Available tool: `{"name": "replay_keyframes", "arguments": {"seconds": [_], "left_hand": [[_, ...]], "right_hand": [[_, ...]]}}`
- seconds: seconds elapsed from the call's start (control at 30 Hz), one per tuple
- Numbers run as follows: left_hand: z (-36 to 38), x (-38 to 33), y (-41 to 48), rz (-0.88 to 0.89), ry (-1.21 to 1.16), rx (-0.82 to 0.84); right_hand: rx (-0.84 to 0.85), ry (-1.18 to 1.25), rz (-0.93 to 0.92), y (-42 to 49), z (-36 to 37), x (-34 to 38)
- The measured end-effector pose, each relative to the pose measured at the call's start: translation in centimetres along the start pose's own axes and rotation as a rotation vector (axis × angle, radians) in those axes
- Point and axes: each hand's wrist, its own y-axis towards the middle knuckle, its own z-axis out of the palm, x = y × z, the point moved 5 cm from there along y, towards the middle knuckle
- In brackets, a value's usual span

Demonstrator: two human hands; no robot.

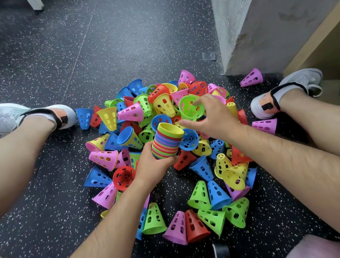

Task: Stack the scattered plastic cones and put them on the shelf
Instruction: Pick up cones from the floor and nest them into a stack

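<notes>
The stack of cones (166,142) sits at the middle of the frame, tilted with its open end up. The left hand (153,164) grips it round the lower part. Just to its upper right, the right hand (215,119) pinches a green cone (190,107), forefinger over the rim and thumb beneath. Stacking looks mid-way: next, that cone must be turned tip-first and slid into the stack. Loose cones (198,218) litter the speckled floor (43,189) all round, so shelving seems far off.
</notes>
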Motion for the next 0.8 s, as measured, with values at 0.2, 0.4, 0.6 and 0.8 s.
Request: {"name": "replay_keyframes", "arguments": {"seconds": [0.2, 0.4, 0.6, 0.8], "left_hand": [[-0.1, 0.0, 0.0, 0.0, -0.01, 0.002], [-0.6, -0.4, -0.2, 0.006, -0.036, -0.002], [-1.2, -0.1, 0.0, -0.015, -0.088, -0.027], [-1.7, 0.4, 0.6, -0.017, -0.091, -0.038]], "right_hand": [[-0.074, 0.203, 0.004, 0.3, -0.1, 2.4], [0.138, 0.083, -0.034, 0.4, 2.3, 4.2], [0.45, 0.181, -0.033, -0.6, 4.4, 5.6], [0.285, 0.221, -0.044, 0.3, 4.4, 4.6]]}}
